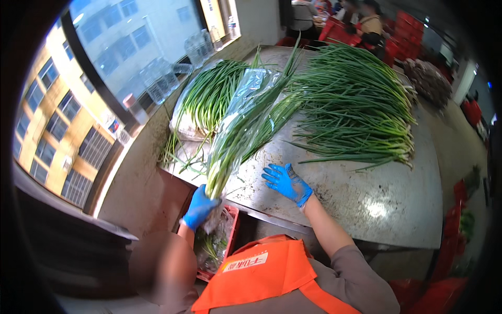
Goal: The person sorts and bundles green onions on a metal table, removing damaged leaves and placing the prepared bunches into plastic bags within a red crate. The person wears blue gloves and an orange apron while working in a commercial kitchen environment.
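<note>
My left hand, in a blue glove, grips a bunch of green onions near its pale lower end. A clear plastic bag surrounds much of that bunch, and its leaves point up and away over the metal table. My gloved right hand hovers at or just above the tabletop with fingers apart and nothing held. Beyond it on the right lies a large pile of green onions, roots facing right. Another heap of green onions rests at the left on clear or whitish plastic.
Below the table's near edge stands a red crate holding plastic and green scraps. Several plastic bottles line the windowsill at left. People and stacked red crates are at the back. A filled sack stands beyond the table.
</note>
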A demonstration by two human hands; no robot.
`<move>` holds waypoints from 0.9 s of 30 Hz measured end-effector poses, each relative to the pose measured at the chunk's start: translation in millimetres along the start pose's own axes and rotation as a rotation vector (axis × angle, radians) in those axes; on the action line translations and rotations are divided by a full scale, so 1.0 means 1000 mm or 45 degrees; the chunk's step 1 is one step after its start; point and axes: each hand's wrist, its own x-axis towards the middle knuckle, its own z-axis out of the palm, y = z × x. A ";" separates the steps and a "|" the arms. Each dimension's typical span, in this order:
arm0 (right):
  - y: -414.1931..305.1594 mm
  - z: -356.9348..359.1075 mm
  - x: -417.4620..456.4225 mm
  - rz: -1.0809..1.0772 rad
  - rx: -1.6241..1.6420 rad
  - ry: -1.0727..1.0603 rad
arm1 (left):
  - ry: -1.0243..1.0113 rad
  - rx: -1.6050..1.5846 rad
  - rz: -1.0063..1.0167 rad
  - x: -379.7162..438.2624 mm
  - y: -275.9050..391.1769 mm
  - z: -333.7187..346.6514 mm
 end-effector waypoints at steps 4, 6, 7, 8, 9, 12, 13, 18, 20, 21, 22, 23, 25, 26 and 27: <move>-0.010 0.052 0.015 -0.360 -0.200 -0.036 | 0.100 0.180 0.104 -0.059 0.000 -0.023; -0.030 0.057 0.006 -0.539 -0.222 0.106 | 0.094 0.309 0.058 -0.081 0.001 -0.026; -0.041 0.060 0.001 -0.621 -0.212 0.187 | 0.085 0.371 0.039 -0.091 -0.001 -0.030; -0.049 0.055 -0.005 -0.659 -0.201 0.157 | 0.055 0.472 0.067 -0.098 -0.016 -0.036; -0.054 0.056 -0.019 -0.731 -0.171 0.227 | -0.006 0.505 0.024 -0.105 -0.024 -0.039; -0.070 0.038 -0.066 -0.815 0.046 0.213 | -0.193 0.465 0.216 -0.117 -0.032 -0.035; -0.072 0.027 -0.085 -0.848 0.031 0.182 | -0.240 0.463 0.307 -0.118 -0.031 -0.032; -0.099 -0.016 -0.184 -1.031 -0.089 0.194 | -0.471 0.906 0.665 -0.098 -0.026 -0.001; -0.109 0.004 -0.212 -1.094 -0.380 0.201 | -0.537 0.806 0.650 -0.081 -0.013 0.025; -0.118 0.005 -0.232 -1.158 -0.495 0.135 | -0.573 0.815 0.678 -0.077 -0.006 0.038; -0.126 0.003 -0.252 -1.213 -0.414 0.173 | -0.599 0.821 0.757 -0.071 0.004 0.054; -0.134 0.000 -0.273 -1.265 -0.332 0.208 | -0.622 0.826 0.834 -0.064 0.018 0.073; -0.153 -0.024 -0.316 -1.360 -0.151 0.270 | -0.785 0.794 0.748 -0.051 0.035 0.108; -0.162 -0.032 -0.336 -1.341 -0.216 0.297 | -0.851 0.760 0.674 -0.042 0.040 0.125; -0.171 -0.041 -0.354 -1.304 -0.280 0.320 | -0.907 0.721 0.587 -0.037 0.044 0.142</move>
